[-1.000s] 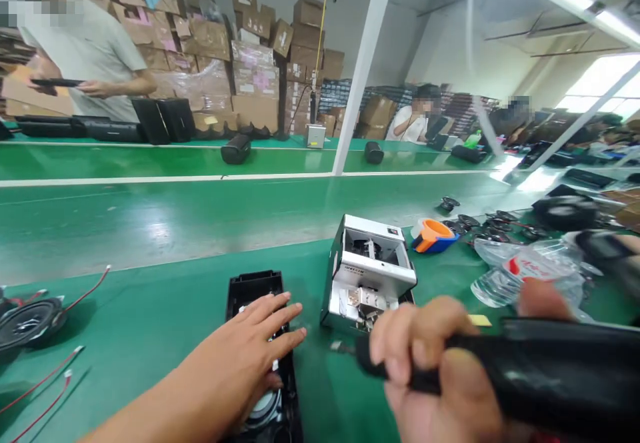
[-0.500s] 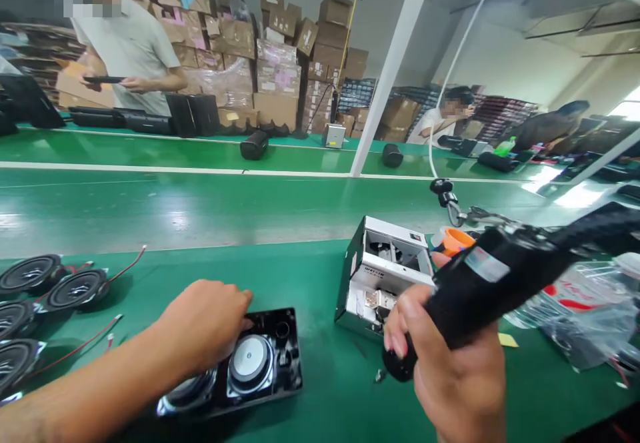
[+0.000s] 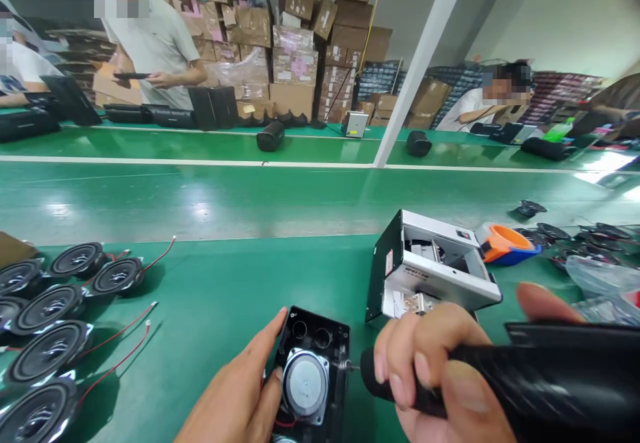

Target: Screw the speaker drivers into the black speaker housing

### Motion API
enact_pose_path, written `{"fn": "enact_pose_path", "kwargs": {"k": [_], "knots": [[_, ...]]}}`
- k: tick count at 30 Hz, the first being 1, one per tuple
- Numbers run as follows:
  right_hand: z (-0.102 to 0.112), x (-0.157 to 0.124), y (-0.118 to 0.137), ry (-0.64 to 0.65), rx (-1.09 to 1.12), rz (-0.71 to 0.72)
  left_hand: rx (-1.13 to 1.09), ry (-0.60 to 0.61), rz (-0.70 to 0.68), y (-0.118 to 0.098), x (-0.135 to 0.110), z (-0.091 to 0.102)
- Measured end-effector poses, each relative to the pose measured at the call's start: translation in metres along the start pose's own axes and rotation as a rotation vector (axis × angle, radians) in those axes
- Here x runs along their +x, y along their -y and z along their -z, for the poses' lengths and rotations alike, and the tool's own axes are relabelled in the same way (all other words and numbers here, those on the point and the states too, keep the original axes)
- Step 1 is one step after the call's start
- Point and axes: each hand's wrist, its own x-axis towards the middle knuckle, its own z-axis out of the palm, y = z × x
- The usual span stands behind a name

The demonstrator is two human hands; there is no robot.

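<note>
We judged that the step in hand was driving a screw at the right edge of the round speaker driver [image 3: 305,384] seated in the black housing [image 3: 314,363], and that doing it well called for keeping the electric screwdriver [image 3: 505,380] in line with the screw, its bit square in the head, with steady pressure and the housing pinned so it could not twist on the green counter [image 3: 215,283]. Our right hand [image 3: 440,376] was wrapped closed around the black body of the screwdriver, fingers curled over the front of the grip and the thumb raised above it, so the tool lay nearly level with its tip pointing left. The short bit reached the right rim of the driver; whether it sat fully in a screw head we could not tell. Our left hand [image 3: 240,396] lay partly open against the left side of the housing, index finger stretched along its far-left edge and thumb near the driver, bracing rather than gripping. The housing lay near us, between the two hands and touching the left one. Just beyond the right hand stood a white metal box [image 3: 430,273], and loose speaker cones [image 3: 75,290] with red wires lay well apart to the left.
</note>
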Motion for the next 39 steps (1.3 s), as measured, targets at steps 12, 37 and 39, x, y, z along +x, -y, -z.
{"fn": "enact_pose_path", "kwargs": {"k": [12, 37, 39], "knots": [[-0.005, -0.014, -0.034, 0.046, -0.085, 0.012, -0.124, -0.073, -0.063, 0.000, 0.002, -0.004], [0.005, -0.022, -0.056, 0.168, -0.160, 0.001, -0.278, -0.129, 0.064, -0.002, 0.002, -0.007], [0.000, -0.019, -0.055, 0.151, -0.169, 0.016, -0.334, -0.154, 0.040, -0.005, 0.004, -0.006]]}}
